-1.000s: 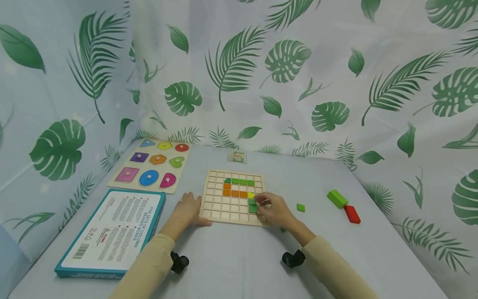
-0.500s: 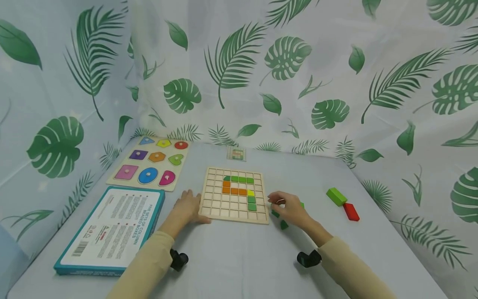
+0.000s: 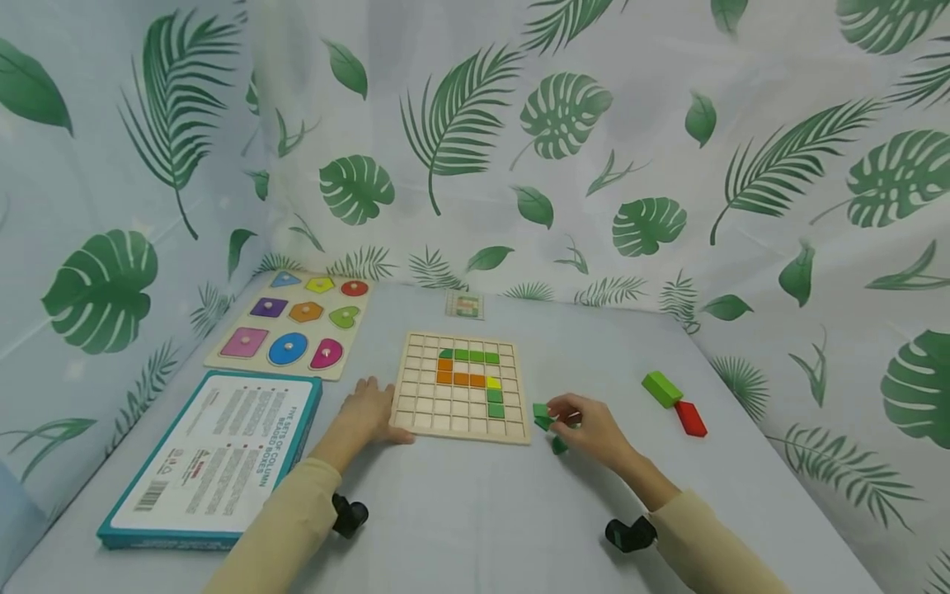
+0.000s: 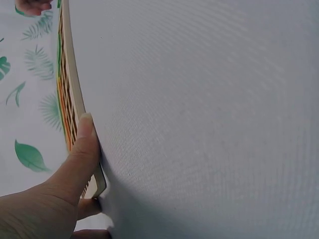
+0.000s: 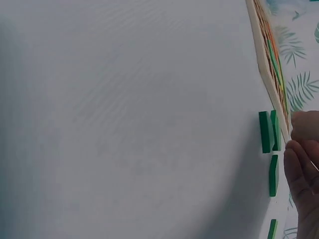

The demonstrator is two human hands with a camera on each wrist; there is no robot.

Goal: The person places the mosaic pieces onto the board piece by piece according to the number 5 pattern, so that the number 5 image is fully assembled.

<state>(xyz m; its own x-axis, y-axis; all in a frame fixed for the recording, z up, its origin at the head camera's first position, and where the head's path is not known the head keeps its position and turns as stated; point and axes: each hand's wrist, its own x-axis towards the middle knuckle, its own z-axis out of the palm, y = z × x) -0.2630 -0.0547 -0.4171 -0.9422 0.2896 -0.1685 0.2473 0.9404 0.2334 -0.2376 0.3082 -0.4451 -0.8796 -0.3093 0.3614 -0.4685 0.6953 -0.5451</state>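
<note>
The wooden grid board (image 3: 460, 412) lies flat with orange, green and yellow tiles in several of its squares. My left hand (image 3: 366, 412) holds its near left corner; in the left wrist view the thumb (image 4: 84, 144) presses the front edge and the other fingers bend round the side. Right of the board, my right hand (image 3: 594, 429) hovers with bent fingers over loose green pieces. Two green pieces (image 3: 541, 411) lie close together by its fingertips, and a dark green piece (image 3: 559, 445) sits nearer me. No piece shows between the right fingers (image 5: 294, 172) in the right wrist view.
A small pattern card (image 3: 465, 305) lies behind the board. The shape puzzle (image 3: 276, 353) stands back left, with a teal-edged box (image 3: 211, 462) in front of it. At far right lie a light green block (image 3: 661, 388) and a red block (image 3: 691, 419).
My right hand has moved off the board's right edge to the loose green pieces, uncovering the green tiles in the lower right squares. My left hand stays at the board's corner.
</note>
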